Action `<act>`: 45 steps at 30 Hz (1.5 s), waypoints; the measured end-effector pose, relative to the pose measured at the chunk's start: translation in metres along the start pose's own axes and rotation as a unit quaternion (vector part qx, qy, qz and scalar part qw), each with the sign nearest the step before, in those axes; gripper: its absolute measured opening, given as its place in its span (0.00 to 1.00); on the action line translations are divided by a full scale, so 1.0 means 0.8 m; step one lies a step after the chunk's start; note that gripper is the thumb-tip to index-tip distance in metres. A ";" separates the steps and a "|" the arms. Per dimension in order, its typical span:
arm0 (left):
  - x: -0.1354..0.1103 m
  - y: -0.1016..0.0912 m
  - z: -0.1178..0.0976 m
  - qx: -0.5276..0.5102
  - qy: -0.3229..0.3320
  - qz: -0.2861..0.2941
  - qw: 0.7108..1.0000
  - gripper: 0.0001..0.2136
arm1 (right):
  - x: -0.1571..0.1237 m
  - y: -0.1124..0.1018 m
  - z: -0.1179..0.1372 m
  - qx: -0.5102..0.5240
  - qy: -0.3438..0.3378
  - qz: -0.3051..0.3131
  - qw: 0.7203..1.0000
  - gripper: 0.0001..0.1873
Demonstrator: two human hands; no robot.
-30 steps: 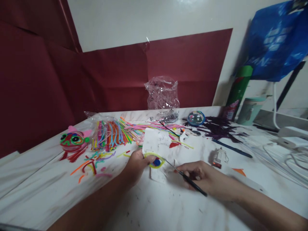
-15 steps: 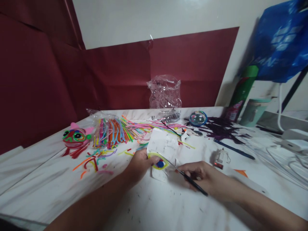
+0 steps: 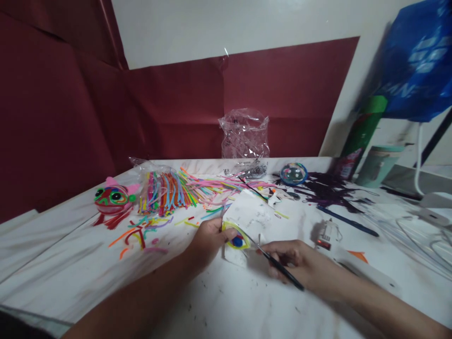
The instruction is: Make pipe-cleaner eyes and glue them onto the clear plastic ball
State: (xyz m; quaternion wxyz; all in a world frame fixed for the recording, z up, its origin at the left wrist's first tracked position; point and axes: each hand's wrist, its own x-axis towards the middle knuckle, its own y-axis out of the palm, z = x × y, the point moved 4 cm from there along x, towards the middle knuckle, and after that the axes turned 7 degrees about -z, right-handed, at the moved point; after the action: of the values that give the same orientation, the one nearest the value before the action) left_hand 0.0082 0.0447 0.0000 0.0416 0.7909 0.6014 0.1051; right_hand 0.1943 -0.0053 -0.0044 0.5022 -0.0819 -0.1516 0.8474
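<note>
Between the thumb and fingers of my left hand (image 3: 213, 233) is an eye-shaped paper piece (image 3: 244, 239) with a yellow border and a blue and red centre. A white sheet (image 3: 252, 207) spreads behind it and seems joined to it. My right hand (image 3: 294, 261) is closed around black-handled scissors (image 3: 278, 267), whose metal blades point up and left along the upper right side of the yellow border. How far the blades are apart is too small to tell. My left thumb covers the left part of the eye shape.
Bagged colourful pipe cleaners (image 3: 165, 193) and a pink-eared mask-like craft (image 3: 112, 198) lie left. Behind stands a clear plastic bag (image 3: 244, 136). To the right are a dark pen-like tool (image 3: 348, 220), a small white device (image 3: 326, 233), purple strands (image 3: 328, 193) and cables.
The view has shifted slightly, so the whole scene sits a little differently. The white sheet leans further right behind the eye shape. Both hands keep their grips.
</note>
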 end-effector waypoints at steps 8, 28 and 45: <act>-0.002 0.001 -0.002 -0.013 -0.002 0.008 1.000 0.14 | -0.002 0.001 0.002 -0.004 0.006 -0.004 1.000 0.21; -0.007 0.004 -0.004 0.090 -0.049 0.025 0.994 0.13 | -0.003 0.001 0.010 -0.005 0.000 0.011 1.000 0.19; -0.008 0.007 -0.001 0.092 -0.076 0.074 0.990 0.13 | -0.002 0.003 0.006 -0.004 -0.005 0.027 1.000 0.18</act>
State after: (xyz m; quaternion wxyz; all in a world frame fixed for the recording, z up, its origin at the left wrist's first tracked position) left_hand 0.0117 0.0372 0.0010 0.0067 0.8393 0.5436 -0.0085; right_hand 0.1920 -0.0086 -0.0006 0.4782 -0.0835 -0.1559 0.8603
